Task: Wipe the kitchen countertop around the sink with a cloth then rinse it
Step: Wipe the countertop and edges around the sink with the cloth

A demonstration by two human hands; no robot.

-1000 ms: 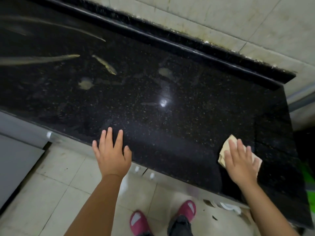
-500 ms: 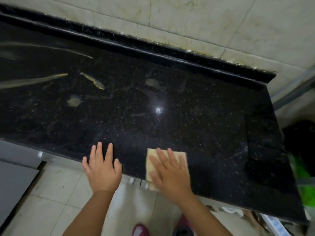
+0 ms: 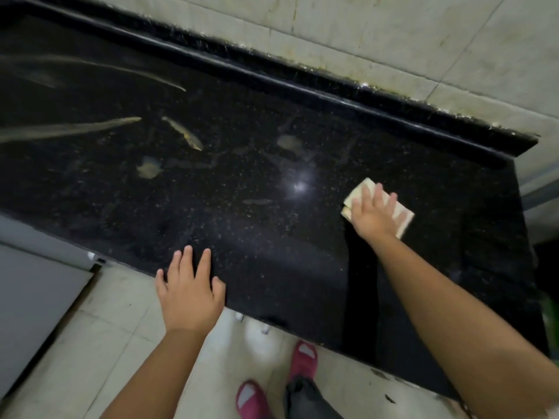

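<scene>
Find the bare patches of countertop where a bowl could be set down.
Bare stretch between the left hand at the front edge and the right hand pressing the cloth. Smears mark the countertop further left and back.

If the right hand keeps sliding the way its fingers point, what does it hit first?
The right hand, flat on the cloth, points up-right across bare countertop. Its path looks free until the raised black backsplash ledge, probably, though depth is unclear.
</scene>
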